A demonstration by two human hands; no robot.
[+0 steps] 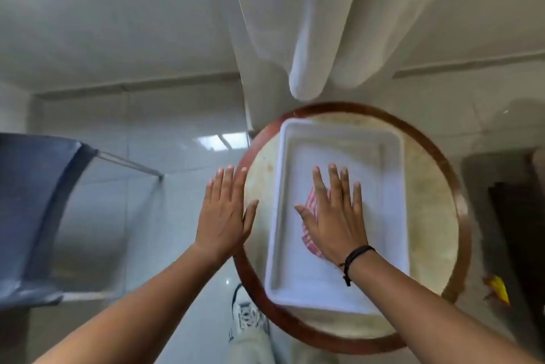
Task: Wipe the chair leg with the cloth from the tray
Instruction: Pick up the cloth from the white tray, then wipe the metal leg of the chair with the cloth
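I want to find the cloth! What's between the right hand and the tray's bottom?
Head view: the red-striped cloth lies between the right hand and the white tray.

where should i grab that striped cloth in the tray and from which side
Pinch the exposed left edge of the red-and-white striped cloth, coming straight down from above. It lies flat on the floor of the white tray, whose raised walls block a sideways approach, and the right hand is spread open over most of it, so thumb and forefinger are probably nearest that edge.
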